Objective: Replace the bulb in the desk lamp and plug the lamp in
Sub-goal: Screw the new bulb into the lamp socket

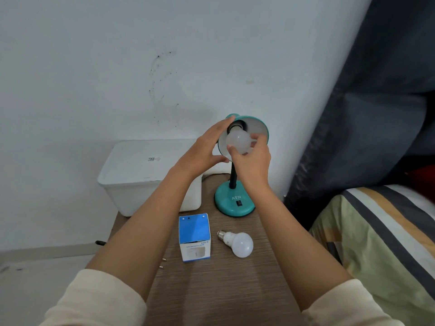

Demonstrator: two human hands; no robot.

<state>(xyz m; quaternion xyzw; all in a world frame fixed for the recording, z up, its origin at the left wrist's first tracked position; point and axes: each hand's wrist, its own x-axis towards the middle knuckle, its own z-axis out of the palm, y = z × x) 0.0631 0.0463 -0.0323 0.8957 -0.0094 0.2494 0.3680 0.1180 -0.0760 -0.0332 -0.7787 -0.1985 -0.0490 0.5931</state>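
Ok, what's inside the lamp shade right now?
A white bulb sits in the dark socket inside the teal shade, gripped by the right hand. Its screw base is hidden, so how far it's threaded can't be seen.

A pale wall (117, 55), marked with dark specks (162, 74), backs a wood-grain worktop (223, 290). A dark curtain (376, 102) hangs at the right above a bed (388, 243) with a striped cover. Light-coloured floor (35, 278) shows at the left.
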